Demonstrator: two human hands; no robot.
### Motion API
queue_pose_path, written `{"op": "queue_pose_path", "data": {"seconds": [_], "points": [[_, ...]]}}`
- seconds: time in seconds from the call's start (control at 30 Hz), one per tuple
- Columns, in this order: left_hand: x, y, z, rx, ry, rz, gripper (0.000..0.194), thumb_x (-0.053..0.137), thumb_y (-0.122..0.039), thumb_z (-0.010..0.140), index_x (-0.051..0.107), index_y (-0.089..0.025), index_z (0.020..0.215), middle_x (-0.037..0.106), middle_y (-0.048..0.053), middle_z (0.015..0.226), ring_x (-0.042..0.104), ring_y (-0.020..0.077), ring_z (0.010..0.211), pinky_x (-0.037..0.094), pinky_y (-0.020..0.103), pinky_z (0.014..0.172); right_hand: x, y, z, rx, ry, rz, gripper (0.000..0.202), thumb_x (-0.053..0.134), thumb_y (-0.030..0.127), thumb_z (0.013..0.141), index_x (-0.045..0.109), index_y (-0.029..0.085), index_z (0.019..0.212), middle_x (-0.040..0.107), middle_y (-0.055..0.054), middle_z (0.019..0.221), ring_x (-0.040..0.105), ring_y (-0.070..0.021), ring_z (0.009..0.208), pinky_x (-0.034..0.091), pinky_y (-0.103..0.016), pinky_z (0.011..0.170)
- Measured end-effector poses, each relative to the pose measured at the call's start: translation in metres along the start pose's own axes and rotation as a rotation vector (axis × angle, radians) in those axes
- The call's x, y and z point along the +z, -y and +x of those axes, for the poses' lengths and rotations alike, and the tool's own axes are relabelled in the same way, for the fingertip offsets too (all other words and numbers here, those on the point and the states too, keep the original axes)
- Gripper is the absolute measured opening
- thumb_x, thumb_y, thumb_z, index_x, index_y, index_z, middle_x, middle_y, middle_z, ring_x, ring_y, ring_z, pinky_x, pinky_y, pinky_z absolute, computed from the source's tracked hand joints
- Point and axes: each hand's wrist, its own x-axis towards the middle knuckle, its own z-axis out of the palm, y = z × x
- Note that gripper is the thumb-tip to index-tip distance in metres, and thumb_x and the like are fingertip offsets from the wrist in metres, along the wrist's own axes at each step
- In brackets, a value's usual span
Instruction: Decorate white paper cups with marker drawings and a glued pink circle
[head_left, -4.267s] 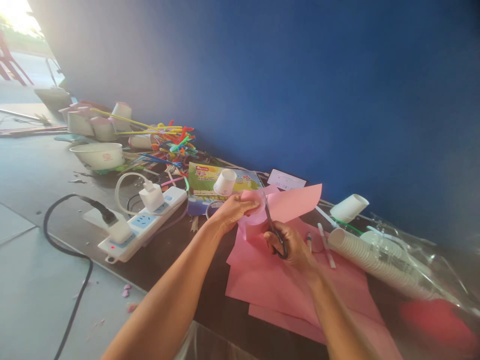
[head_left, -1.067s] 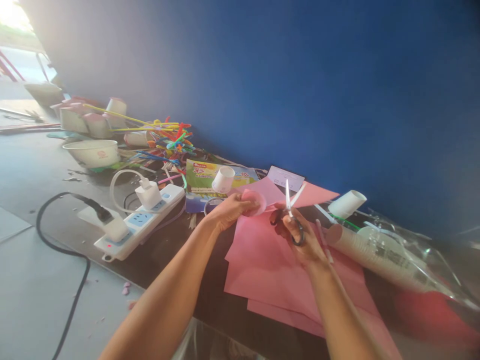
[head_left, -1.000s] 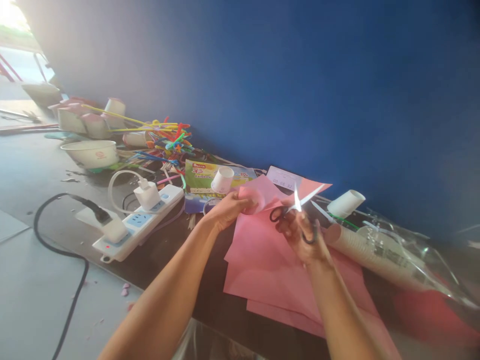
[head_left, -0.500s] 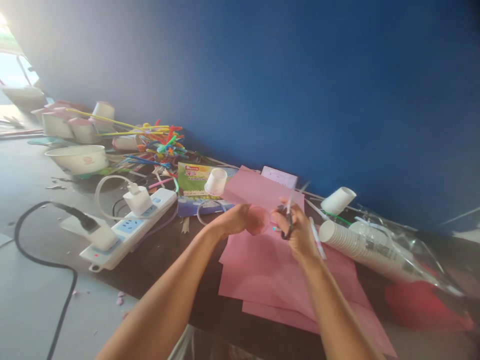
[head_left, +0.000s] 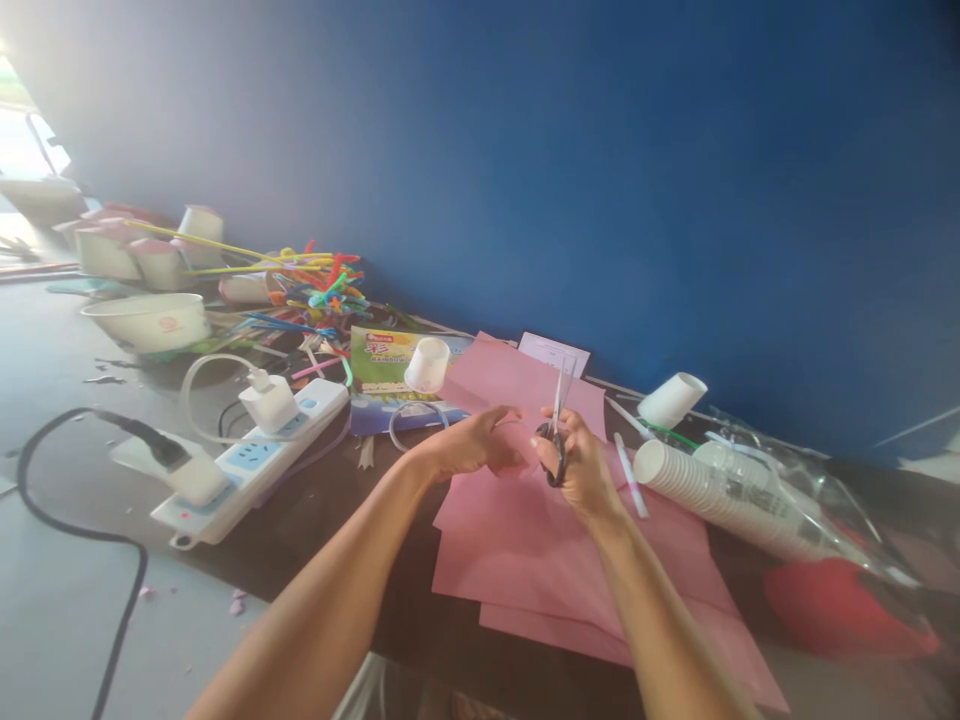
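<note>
Black-handled scissors [head_left: 556, 435] are in my right hand [head_left: 581, 462], with the blades pointing up and slightly apart. To their left, my left hand [head_left: 491, 442] is curved above the pink paper, fingers and thumb apart. I make out nothing held in it, though pink on pink hides detail between the fingers. Several overlapping pink sheets [head_left: 517, 545] spread under and in front of both hands. A white marker [head_left: 631, 476] lies just right of my right hand. One upright paper cup [head_left: 427, 364] stands on a colourful packet [head_left: 382, 372] beyond my left hand.
At left lie a power strip [head_left: 255, 455] with plugs and cables, a white bowl [head_left: 150, 322], several cups and colourful pipe cleaners [head_left: 326, 285]. A stack of paper cups [head_left: 720, 500] in clear plastic, a tipped cup [head_left: 673, 400] and a red object [head_left: 840, 608] are at right. A blue wall stands behind.
My left hand's fingers have opened, and the round pink piece it held no longer shows clearly. The scissors have swung more upright and moved slightly left with my right hand.
</note>
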Motion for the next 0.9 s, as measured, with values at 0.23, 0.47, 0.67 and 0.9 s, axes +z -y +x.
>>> {"op": "queue_pose_path", "data": {"seconds": [0.23,0.47,0.67,0.9], "points": [[0.001,0.0,0.007,0.026,-0.002,-0.361,0.063,0.077,-0.028,0.066,0.052,-0.017,0.122,0.063,0.007,0.093,0.062,0.0157,0.078,0.049,0.033,0.077,0.002,-0.004,0.004,0.0,-0.239,0.068,0.047,0.069,0.034,0.066,0.05,0.019,0.106,0.055,0.006,0.069,0.047,-0.008,0.05,0.036,-0.021,0.046],[0.023,0.009,0.007,0.0,0.141,-0.559,0.036,0.076,-0.037,0.069,0.065,-0.012,0.092,0.063,0.004,0.075,0.061,0.0118,0.065,0.049,0.032,0.074,0.007,-0.012,0.008,-0.014,-0.402,0.074,0.043,0.065,0.036,0.069,0.05,0.017,0.104,0.056,0.005,0.067,0.05,-0.0103,0.051,0.041,-0.024,0.048],[0.03,0.012,0.01,-0.035,-0.044,-0.514,0.026,0.079,-0.026,0.064,0.066,-0.008,0.077,0.062,0.003,0.066,0.057,0.0095,0.059,0.049,0.03,0.07,0.017,0.003,0.0,-0.008,-0.379,0.015,0.039,0.064,0.036,0.069,0.049,0.017,0.1,0.058,0.003,0.068,0.052,-0.0112,0.055,0.043,-0.023,0.051],[0.02,0.007,0.015,0.019,-0.325,-0.698,0.021,0.077,-0.019,0.062,0.059,-0.01,0.067,0.057,-0.001,0.059,0.054,0.007,0.052,0.05,0.027,0.067,0.02,0.0,-0.007,0.012,-0.196,-0.153,0.042,0.063,0.051,0.073,0.059,0.018,0.098,0.061,-0.002,0.067,0.056,-0.0161,0.061,0.043,-0.025,0.051]]}}
